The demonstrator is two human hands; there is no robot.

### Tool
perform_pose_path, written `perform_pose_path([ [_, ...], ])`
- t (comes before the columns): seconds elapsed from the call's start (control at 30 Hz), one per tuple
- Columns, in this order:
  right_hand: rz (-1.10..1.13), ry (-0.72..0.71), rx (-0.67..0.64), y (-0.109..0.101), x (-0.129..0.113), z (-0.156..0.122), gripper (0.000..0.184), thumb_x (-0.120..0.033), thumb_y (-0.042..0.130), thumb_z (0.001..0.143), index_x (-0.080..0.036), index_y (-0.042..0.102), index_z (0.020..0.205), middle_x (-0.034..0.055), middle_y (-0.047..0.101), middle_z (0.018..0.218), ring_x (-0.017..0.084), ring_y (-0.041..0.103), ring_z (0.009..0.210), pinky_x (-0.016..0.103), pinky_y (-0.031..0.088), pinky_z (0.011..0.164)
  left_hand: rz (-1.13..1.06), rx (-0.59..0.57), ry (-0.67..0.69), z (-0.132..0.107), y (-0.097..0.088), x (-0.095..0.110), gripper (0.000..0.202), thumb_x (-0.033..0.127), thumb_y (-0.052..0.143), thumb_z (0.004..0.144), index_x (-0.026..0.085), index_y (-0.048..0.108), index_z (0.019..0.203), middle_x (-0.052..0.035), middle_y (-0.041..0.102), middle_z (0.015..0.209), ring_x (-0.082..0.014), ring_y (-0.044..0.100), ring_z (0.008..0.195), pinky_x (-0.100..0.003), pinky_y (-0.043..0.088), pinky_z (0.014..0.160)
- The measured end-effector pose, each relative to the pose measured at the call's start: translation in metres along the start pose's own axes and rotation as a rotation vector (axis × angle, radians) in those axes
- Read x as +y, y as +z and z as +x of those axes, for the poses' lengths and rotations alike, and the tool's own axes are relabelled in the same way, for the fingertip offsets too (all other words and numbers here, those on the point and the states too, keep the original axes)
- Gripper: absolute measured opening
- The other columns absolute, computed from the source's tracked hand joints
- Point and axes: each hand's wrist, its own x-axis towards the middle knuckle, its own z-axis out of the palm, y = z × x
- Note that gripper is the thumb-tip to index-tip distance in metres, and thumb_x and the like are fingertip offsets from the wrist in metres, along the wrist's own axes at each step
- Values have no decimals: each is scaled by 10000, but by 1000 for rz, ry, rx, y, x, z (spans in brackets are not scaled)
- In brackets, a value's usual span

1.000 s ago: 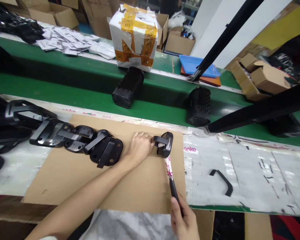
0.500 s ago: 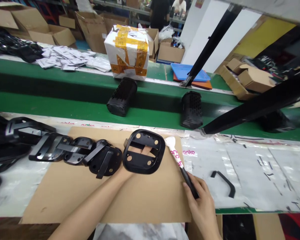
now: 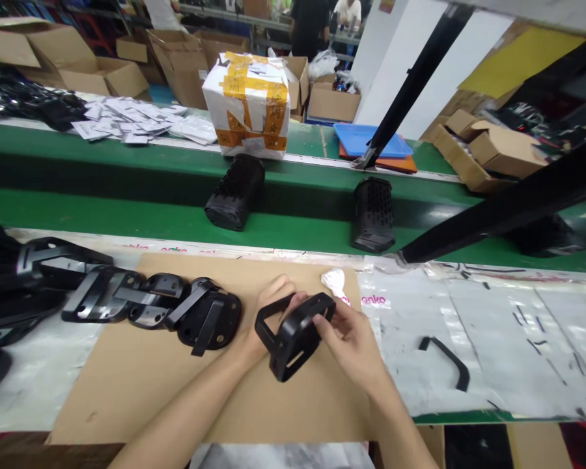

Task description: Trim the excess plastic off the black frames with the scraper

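Note:
Both of my hands hold a black plastic cap with a handle (image 3: pixel 293 332) above a brown cardboard sheet (image 3: pixel 141 384). My left hand (image 3: pixel 268 312) grips its left side, fingers curled round the handle bar. On the right edge, my right hand (image 3: pixel 354 339) pinches the cap. A tool with a white wrapped tip (image 3: pixel 334 281) lies on the cardboard just beyond my right hand. To the left lies a row of several similar black caps (image 3: pixel 170 306).
A loose black handle (image 3: pixel 446 358) lies on the plastic-covered bench to the right. Two black mesh housings (image 3: pixel 237 192) (image 3: pixel 374 215) sit on the green conveyor. Behind it are a taped white box (image 3: pixel 247 104), paper packets (image 3: pixel 131 120), blue tray (image 3: pixel 366 140) and cardboard boxes. Black frame bars cross at right.
My right hand has let go of the wrapped tool, now lying on the cardboard, and taken hold of the cap. The cap has tilted from face-up to edge-on and come lower and nearer.

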Motion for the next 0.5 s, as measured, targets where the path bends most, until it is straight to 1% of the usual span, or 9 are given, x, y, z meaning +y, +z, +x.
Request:
perform_pose_path([
  [0.07, 0, 38, 38, 3, 6, 3, 247, -382, 674, 981, -215, 762, 1140, 49, 793, 970, 230, 752, 894, 312, 608, 827, 36, 31, 62, 3, 0, 3, 432, 362, 460, 1064, 225, 504, 657, -4, 459, 718, -173, 485, 694, -332, 420, 682],
  [0.17, -25, 100, 19, 1, 13, 1, 264, -381, 671, 979, -189, 769, 1132, 42, 786, 894, 223, 737, 802, 319, 613, 777, 152, 58, 186, 5, -2, 4, 399, 338, 480, 1068, 215, 490, 689, 0, 467, 734, -163, 476, 708, -325, 393, 685],
  [0.2, -33, 110, 20, 0, 15, 0, 282, -381, 672, 976, -187, 770, 1156, 49, 792, 909, 228, 740, 798, 329, 619, 773, 173, 59, 211, 4, -3, 3, 389, 341, 488, 1069, 213, 496, 701, -2, 477, 745, -162, 480, 713, -322, 392, 683],
  [0.27, -47, 94, 49, 0, 15, -3, 313, -376, 685, 964, -198, 770, 1208, 72, 807, 1008, 250, 759, 859, 355, 632, 804, 163, 60, 232, 4, -3, 0, 362, 367, 521, 1060, 209, 518, 734, -8, 499, 770, -160, 497, 727, -311, 404, 679],
  [0.37, -61, 7, 147, 3, 12, -4, 278, -365, 713, 947, -238, 788, 1183, 81, 805, 1140, 271, 769, 996, 374, 633, 889, 62, 76, 248, 2, -1, -5, 271, 368, 568, 1039, 204, 561, 823, -22, 549, 828, -156, 537, 755, -291, 439, 676],
  [0.43, -46, -33, 190, 5, 10, -4, 253, -367, 727, 940, -252, 798, 1154, 78, 808, 1152, 272, 772, 1027, 377, 637, 900, -1, 80, 254, 2, 1, -6, 195, 335, 583, 1027, 204, 577, 883, -28, 579, 858, -153, 560, 771, -280, 455, 672],
  [0.5, -37, -48, 204, 6, 8, -5, 248, -374, 739, 933, -255, 803, 1141, 79, 813, 1134, 277, 778, 1015, 390, 646, 888, -43, 78, 232, 1, 3, -6, 148, 314, 589, 1017, 206, 583, 916, -24, 592, 860, -150, 574, 768, -273, 464, 667],
])
